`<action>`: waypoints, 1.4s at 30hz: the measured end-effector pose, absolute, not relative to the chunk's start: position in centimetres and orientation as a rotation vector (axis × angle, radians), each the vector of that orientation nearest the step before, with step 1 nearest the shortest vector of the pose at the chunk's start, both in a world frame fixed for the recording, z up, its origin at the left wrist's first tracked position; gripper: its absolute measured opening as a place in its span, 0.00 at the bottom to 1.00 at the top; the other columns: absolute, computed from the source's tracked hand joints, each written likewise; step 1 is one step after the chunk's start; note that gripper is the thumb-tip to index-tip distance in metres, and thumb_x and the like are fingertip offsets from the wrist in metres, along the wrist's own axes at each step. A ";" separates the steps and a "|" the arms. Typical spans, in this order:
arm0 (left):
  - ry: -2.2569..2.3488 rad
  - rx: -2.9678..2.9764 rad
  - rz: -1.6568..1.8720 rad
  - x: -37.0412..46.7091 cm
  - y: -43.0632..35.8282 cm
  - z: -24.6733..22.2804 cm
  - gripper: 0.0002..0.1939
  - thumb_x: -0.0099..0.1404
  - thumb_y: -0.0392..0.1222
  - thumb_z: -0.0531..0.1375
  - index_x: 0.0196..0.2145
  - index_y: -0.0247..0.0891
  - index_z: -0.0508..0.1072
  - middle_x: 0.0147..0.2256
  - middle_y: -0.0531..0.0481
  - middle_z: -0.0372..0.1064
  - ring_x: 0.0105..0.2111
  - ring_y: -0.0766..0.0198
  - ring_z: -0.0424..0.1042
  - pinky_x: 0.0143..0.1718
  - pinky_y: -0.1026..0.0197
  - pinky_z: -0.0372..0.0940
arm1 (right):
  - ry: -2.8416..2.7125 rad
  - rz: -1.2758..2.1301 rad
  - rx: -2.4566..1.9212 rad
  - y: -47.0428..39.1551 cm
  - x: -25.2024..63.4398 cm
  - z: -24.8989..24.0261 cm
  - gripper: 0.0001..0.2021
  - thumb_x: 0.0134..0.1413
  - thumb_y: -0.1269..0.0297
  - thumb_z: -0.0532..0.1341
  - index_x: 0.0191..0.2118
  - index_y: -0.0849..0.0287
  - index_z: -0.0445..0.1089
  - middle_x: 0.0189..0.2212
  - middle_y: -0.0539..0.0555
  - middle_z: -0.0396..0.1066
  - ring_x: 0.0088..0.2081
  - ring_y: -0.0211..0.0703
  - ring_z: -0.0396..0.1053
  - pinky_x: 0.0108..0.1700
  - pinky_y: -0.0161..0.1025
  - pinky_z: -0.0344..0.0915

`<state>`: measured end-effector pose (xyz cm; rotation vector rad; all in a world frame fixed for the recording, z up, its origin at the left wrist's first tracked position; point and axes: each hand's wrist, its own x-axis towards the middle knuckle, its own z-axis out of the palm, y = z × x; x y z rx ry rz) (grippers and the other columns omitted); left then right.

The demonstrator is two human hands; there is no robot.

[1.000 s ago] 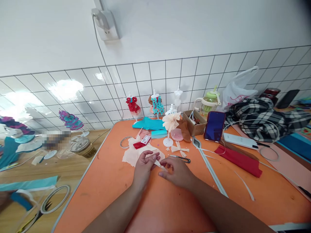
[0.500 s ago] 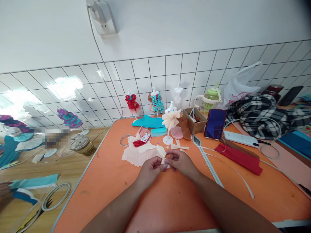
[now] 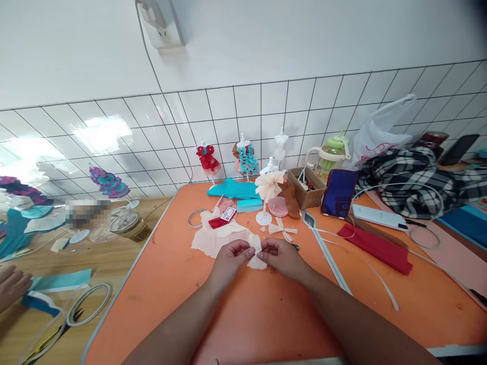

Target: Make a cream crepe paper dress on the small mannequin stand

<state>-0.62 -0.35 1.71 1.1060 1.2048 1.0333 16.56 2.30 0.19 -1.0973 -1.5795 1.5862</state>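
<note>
Light glares off white wall tiles [image 3: 219,121] behind an orange tabletop [image 3: 152,276] and neighboring wood-grain table [image 3: 111,259].

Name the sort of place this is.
Likely a craft workroom: a miniature dress form in red, loose teal sheet material, and a thin cream piece held by left hand and right hand.

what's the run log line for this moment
left hand: pinching cream piece | right hand: pinching same piece | beneath: orange table

Cream piece [image 3: 254,243], centre: crinkled, matt, paper-like. Orange tabletop [image 3: 243,314]: smooth, faint sheen. Left table [image 3: 124,258]: wood-grained. Far wall tiles [image 3: 171,132]: glossy. Far box [image 3: 314,198]: matt cardboard. Right: plaid cloth [image 3: 407,182], thin plastic bag [image 3: 376,139].
</note>
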 end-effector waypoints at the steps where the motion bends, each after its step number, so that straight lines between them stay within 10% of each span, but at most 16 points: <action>1: 1.231 1.102 1.033 -0.5 -0.4 1.6 0.10 0.52 0.46 0.66 0.26 0.37 0.74 0.24 0.53 0.69 0.26 0.66 0.66 0.30 0.65 0.60 | -1.569 1.541 -1.105 2.2 16.5 0.3 0.11 0.46 0.60 0.63 0.36 0.59 0.68 0.29 0.51 0.68 0.30 0.38 0.66 0.27 0.34 0.64; 5: 1.214 1.172 0.951 -0.3 -0.4 1.3 0.10 0.52 0.46 0.66 0.27 0.36 0.75 0.25 0.52 0.70 0.26 0.66 0.66 0.29 0.65 0.59 | -1.530 1.425 -1.060 2.4 16.5 0.3 0.18 0.46 0.60 0.63 0.45 0.57 0.68 0.40 0.54 0.69 0.41 0.42 0.67 0.41 0.38 0.65; 17: 1.157 1.098 1.066 -0.4 -0.3 1.7 0.19 0.52 0.48 0.66 0.40 0.37 0.73 0.33 0.46 0.73 0.35 0.58 0.71 0.35 0.61 0.64 | -1.286 1.526 -1.064 2.4 16.1 0.2 0.15 0.42 0.55 0.66 0.32 0.58 0.65 0.28 0.50 0.68 0.28 0.37 0.65 0.28 0.34 0.64; 27: 1.260 1.183 1.030 -0.7 -0.4 1.7 0.11 0.51 0.44 0.66 0.31 0.38 0.73 0.27 0.51 0.71 0.27 0.64 0.68 0.27 0.66 0.60 | -1.429 1.510 -1.027 2.4 16.4 0.2 0.16 0.42 0.64 0.63 0.41 0.57 0.67 0.38 0.52 0.69 0.39 0.41 0.66 0.39 0.38 0.64; 35: 1.307 1.430 0.895 -0.8 -0.5 1.6 0.01 0.51 0.36 0.60 0.23 0.37 0.70 0.22 0.56 0.63 0.25 0.67 0.62 0.26 0.66 0.55 | -1.487 1.410 -1.037 2.5 16.3 0.0 0.08 0.45 0.61 0.63 0.30 0.59 0.68 0.26 0.48 0.67 0.30 0.38 0.64 0.34 0.35 0.62; 42: 0.929 0.775 1.140 -0.2 -0.6 1.3 0.19 0.55 0.44 0.65 0.44 0.41 0.69 0.47 0.45 0.68 0.46 0.57 0.68 0.46 0.55 0.63 | -1.049 1.467 -0.991 2.2 15.8 0.0 0.16 0.45 0.53 0.64 0.33 0.56 0.61 0.27 0.48 0.66 0.28 0.37 0.66 0.35 0.38 0.66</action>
